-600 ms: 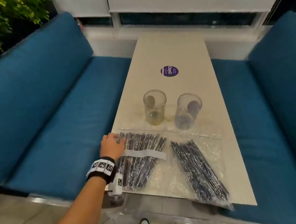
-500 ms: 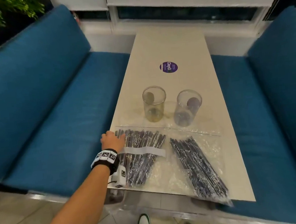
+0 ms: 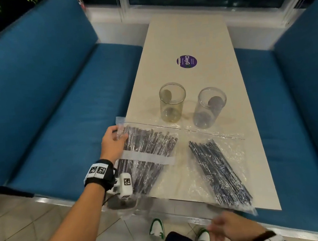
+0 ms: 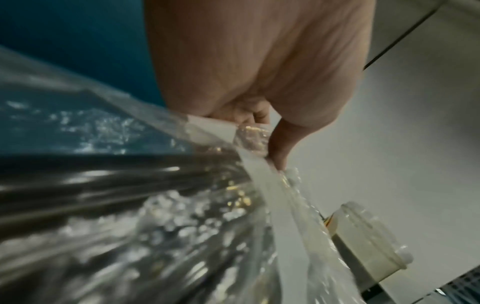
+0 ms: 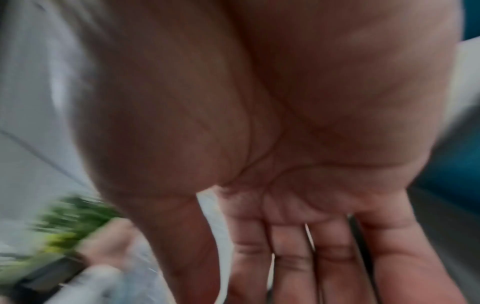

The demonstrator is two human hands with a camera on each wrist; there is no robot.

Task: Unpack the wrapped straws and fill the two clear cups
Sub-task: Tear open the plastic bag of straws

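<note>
Two clear zip bags of dark wrapped straws lie on the near end of the beige table (image 3: 188, 34). My left hand (image 3: 115, 138) pinches the top left corner of the left bag (image 3: 147, 150), lifting that corner off the table; the left wrist view shows thumb and fingers closed on the bag's edge (image 4: 249, 135). The right bag (image 3: 219, 171) lies flat, overhanging the near edge. Two clear cups stand upright behind the bags, one yellowish (image 3: 172, 102) and one greyish (image 3: 208, 107), both without straws. My right hand (image 3: 226, 228) hovers below the table's near edge, fingers straight, holding nothing (image 5: 298, 236).
Blue cushioned benches (image 3: 55, 103) flank the table on both sides. A purple round sticker (image 3: 186, 61) sits mid-table. A window wall closes the far end. My feet in white and green shoes (image 3: 156, 227) stand on the tiled floor below.
My left hand has gone from resting on the left bag's edge to pinching and lifting its top corner. My right hand has come into view at the bottom right.
</note>
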